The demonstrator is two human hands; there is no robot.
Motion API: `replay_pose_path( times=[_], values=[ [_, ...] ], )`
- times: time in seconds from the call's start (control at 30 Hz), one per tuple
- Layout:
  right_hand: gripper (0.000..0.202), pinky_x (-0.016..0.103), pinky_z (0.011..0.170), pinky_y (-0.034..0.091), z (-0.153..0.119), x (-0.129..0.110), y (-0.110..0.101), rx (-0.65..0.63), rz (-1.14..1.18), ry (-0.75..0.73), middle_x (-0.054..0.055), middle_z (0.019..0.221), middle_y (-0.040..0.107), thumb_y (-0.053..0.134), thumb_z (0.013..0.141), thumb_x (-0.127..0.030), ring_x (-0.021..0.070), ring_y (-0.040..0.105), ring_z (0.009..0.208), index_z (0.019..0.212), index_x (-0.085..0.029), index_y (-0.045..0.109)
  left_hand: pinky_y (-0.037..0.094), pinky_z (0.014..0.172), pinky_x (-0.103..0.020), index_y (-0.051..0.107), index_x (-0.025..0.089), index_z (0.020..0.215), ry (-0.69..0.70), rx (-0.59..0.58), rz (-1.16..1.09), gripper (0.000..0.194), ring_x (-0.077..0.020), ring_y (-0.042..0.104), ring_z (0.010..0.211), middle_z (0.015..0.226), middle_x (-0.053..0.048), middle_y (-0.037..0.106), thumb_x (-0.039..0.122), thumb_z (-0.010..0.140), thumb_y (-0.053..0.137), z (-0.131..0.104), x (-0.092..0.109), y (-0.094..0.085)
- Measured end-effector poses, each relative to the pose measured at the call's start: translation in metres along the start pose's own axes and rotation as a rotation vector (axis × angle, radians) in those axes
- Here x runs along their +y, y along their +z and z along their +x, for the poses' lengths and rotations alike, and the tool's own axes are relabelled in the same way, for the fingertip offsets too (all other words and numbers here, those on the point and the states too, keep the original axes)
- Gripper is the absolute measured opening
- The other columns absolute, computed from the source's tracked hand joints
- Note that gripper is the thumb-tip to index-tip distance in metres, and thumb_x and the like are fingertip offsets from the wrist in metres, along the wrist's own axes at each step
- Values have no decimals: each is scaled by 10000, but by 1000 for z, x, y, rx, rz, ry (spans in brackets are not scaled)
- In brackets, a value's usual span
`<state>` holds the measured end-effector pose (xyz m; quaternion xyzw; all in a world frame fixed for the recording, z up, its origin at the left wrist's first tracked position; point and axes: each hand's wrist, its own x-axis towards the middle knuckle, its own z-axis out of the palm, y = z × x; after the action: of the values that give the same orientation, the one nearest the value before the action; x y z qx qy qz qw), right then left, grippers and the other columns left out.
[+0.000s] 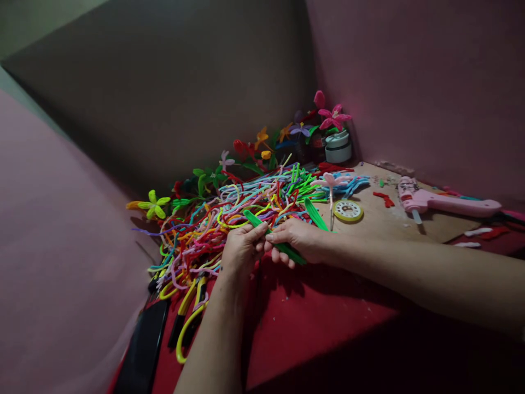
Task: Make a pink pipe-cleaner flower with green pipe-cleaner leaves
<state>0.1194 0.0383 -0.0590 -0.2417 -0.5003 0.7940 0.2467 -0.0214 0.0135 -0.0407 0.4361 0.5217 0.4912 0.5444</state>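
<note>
A long green fuzzy strip (290, 252) slants between my two hands. My left hand (241, 246) pinches it near its upper part, with the tip sticking out at the upper left. My right hand (297, 239) has thumb and fingers closed on its middle, and the lower end shows under the fingers. Another green fuzzy piece (315, 214) lies just behind my right hand. Beside it a pale pink flower (330, 181) has a thin stem pointing down. A large tangle of colourful pipe cleaners (246, 202) spreads behind my hands.
On the board (381, 219) at the right are a pink glue gun (447, 202) and a yellow-rimmed round disc (348, 211). Yellow-handled pliers (192, 306) and a black flat object (143, 345) lie at the lower left. Fuzzy flowers (154, 206) line the back.
</note>
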Motion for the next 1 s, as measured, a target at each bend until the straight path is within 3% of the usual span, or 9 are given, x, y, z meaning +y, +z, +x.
replay_pose_path(
  times=[0.37,0.77,1.0],
  values=[
    [188,200,326,429,5,13,0,-51,28,-68,49,512,599,435,796,-168,104,514,367,738,-73,587,171,287,-174,436,156,531,106,216,-53,324,-31,272,274,351,74,378,325,588,708,0,4,0],
    [185,176,303,409,5,9,0,16,-25,-25,32,473,580,449,805,-181,88,490,335,695,-88,564,198,306,-174,416,157,556,99,110,-144,300,-21,262,296,377,92,328,247,600,699,4,2,-2],
    [205,168,296,402,3,8,0,-13,-74,24,21,462,575,437,821,-180,77,476,313,684,-90,561,214,320,-132,481,140,663,220,206,-274,264,-1,283,330,454,100,337,210,579,721,5,9,-14]
  ],
)
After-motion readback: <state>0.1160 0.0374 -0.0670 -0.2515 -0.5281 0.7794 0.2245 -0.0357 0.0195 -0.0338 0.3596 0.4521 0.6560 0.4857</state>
